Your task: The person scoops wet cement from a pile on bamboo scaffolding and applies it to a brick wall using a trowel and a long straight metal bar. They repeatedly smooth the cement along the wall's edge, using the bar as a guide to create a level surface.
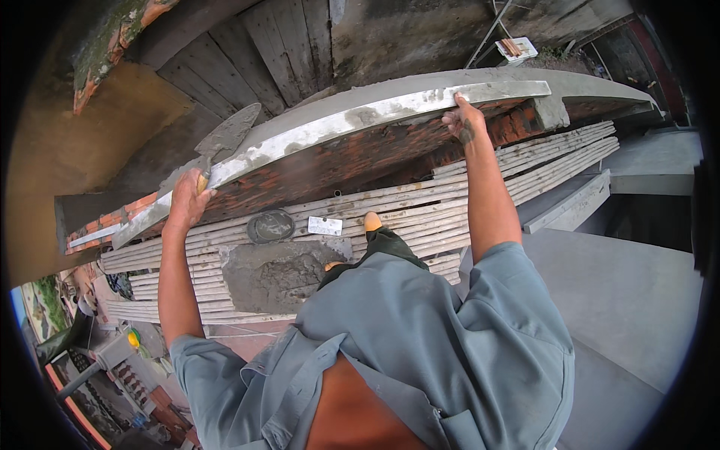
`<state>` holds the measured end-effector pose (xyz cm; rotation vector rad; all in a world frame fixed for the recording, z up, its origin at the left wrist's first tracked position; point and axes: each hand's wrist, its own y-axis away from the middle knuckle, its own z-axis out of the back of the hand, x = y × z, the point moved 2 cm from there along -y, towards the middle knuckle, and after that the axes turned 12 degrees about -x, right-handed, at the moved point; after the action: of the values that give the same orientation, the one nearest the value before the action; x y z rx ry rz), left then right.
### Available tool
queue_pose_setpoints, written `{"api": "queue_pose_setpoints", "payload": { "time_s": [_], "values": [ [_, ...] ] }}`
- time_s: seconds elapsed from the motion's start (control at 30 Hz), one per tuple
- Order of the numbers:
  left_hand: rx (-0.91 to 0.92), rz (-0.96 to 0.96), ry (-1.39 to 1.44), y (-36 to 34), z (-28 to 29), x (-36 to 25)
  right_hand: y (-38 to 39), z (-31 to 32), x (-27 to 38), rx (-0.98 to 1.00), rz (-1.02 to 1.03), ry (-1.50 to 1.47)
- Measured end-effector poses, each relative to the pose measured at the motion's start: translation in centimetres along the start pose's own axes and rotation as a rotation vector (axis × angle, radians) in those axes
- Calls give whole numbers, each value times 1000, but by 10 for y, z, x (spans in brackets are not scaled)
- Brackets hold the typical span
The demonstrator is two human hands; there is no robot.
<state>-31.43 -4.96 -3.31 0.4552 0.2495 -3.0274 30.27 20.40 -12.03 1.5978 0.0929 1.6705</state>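
Observation:
A long pale straightedge (pixel 330 126), smeared with mortar, lies along the mortared top edge of a brick wall (pixel 375 148). My left hand (pixel 187 201) is closed on a trowel's wooden handle and against the straightedge's left part; its mortar-coated blade (pixel 227 129) points up and away. My right hand (pixel 465 118) grips the straightedge toward its right end, mortar on the wrist and fingers. Below the wall, a round mortar-stained container (pixel 270 225), a small white plate-like object (pixel 325 226) and a board heaped with mortar (pixel 270 281) sit on the bamboo-pole platform.
I stand on the bamboo platform (pixel 435 210), yellow boot (pixel 372 222) showing. Grey concrete slabs (pixel 615 300) lie at right, beside a dark opening (pixel 649 217). A drop with clutter (pixel 142 375) shows at lower left. Beyond the wall are wooden planks (pixel 262 52) and a white container (pixel 516 49).

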Motion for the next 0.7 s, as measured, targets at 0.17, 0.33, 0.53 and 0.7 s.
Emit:
{"api": "queue_pose_setpoints", "payload": {
  "time_s": [0.17,0.33,0.53,0.7],
  "values": [
    [4,44,13,3,-2,7,-13,2,-6,23,26,-18],
    [36,97,-26,6,-3,10,-26,6,-10,63,-20,-37],
    [25,93,-6,13,-8,18,-25,2,-13,38,-35,-107],
    [-60,41,71,9,-12,15,-17,5,-21,-32,-7,-116]
  ]
}}
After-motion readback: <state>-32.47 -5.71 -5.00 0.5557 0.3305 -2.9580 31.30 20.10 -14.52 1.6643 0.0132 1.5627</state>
